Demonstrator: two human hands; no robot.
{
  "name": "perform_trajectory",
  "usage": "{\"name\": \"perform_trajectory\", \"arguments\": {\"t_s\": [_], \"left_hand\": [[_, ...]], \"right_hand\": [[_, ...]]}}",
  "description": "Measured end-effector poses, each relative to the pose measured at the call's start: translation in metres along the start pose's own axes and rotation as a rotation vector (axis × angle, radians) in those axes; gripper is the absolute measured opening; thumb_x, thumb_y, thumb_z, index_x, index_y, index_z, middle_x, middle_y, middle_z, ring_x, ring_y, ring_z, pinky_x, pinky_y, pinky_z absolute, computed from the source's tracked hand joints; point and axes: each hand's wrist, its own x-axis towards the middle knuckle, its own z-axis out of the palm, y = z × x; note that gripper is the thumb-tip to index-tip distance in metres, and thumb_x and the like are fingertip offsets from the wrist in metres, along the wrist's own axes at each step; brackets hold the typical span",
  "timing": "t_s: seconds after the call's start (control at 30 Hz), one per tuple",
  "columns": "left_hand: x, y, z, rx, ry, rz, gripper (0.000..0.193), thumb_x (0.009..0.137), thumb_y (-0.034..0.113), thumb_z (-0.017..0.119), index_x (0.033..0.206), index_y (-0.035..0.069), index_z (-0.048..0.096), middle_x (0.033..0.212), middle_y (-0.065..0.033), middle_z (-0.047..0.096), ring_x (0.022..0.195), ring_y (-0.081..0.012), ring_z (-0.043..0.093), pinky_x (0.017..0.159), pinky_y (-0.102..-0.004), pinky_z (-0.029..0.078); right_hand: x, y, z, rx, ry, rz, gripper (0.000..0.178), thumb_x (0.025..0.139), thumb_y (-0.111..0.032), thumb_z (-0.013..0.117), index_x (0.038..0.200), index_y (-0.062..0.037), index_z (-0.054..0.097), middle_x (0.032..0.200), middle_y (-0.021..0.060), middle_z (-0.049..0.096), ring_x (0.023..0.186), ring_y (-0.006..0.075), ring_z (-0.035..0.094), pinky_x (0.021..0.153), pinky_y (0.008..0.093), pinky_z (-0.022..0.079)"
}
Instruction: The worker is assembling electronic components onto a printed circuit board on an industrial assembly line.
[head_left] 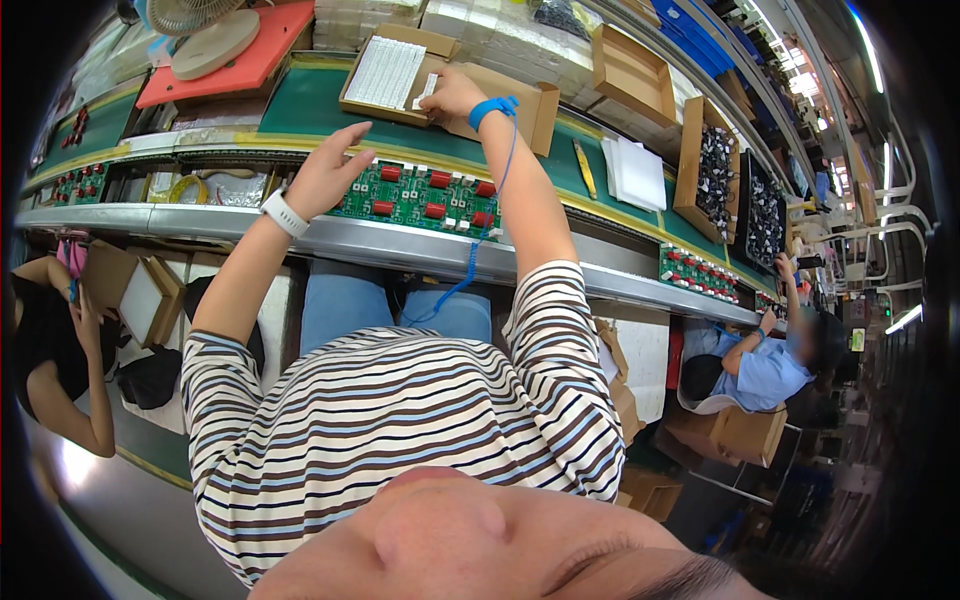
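Observation:
My left hand (325,172) hovers by the left end of a green circuit board (408,192), its fingers apart and nothing in them. Red blocks and small white parts stand on that board, which lies along the metal rail in front of me. Farther off, my right hand (456,95) reaches into a shallow cardboard box (375,112) filled with rows of white strips (388,72). Its fingertips pinch a small white part (428,88) at the right side of the rows. A blue wrist strap (492,110) with a coiled cord runs down from that wrist.
A yellow-handled tool (584,170) and white sheets (634,174) lie right of the box. Beyond them stands a carton of dark parts (708,180). A fan (205,40) rests on a red board at far left. Other people sit at both sides.

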Motion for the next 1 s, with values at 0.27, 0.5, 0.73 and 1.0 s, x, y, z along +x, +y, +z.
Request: {"name": "perform_trajectory", "arguments": {"t_s": [0.27, 0.5, 0.73, 1.0], "left_hand": [[0.031, 0.0, 0.031, -1.424, -0.161, -0.575, 0.042, 0.093, 0.036, 0.039, 0.123, 0.007, 0.041, 0.116, -0.009, 0.05, 0.103, -0.0196, 0.051, 0.088, -0.0317, 0.042], [0.022, 0.002, 0.037, -1.231, -0.222, -0.588, 0.029, 0.094, 0.026, 0.038, 0.111, 0.005, 0.049, 0.096, -0.005, 0.058, 0.084, -0.0115, 0.058, 0.076, -0.0256, 0.049], [0.019, -0.003, 0.031, -0.917, -0.414, -0.569, 0.02, 0.091, 0.029, 0.047, 0.095, 0.01, 0.051, 0.087, 0.0004, 0.057, 0.075, -0.0059, 0.056, 0.066, -0.0194, 0.048], [0.014, -0.014, 0.014, -0.67, -0.481, -0.556, 0.018, 0.088, 0.026, 0.054, 0.098, 0.01, 0.053, 0.085, 0.0019, 0.058, 0.072, -0.0033, 0.056, 0.061, -0.016, 0.047]], "right_hand": [[-0.104, -0.053, 0.054, -0.003, 0.129, -0.344, 0.066, 0.065, -0.018, 0.071, 0.12, -0.0005, 0.039, 0.079, 0.0125, 0.061, 0.07, 0.0243, 0.061, 0.064, 0.0318, 0.048], [-0.119, -0.022, 0.069, -0.352, 0.433, -0.694, 0.056, 0.071, -0.013, 0.069, 0.117, -0.0003, 0.04, 0.082, 0.0081, 0.059, 0.068, 0.013, 0.056, 0.066, 0.0271, 0.048], [-0.119, -0.008, 0.063, 0.237, 0.156, -0.258, 0.038, 0.07, -0.012, 0.066, 0.102, 0.0026, 0.051, 0.082, 0.0102, 0.062, 0.074, 0.0151, 0.06, 0.065, 0.0268, 0.048], [-0.131, -0.013, 0.058, -0.018, -0.014, -0.166, 0.029, 0.07, -0.022, 0.064, 0.091, -0.002, 0.064, 0.076, 0.0133, 0.064, 0.072, 0.0214, 0.061, 0.068, 0.0302, 0.048]]}}
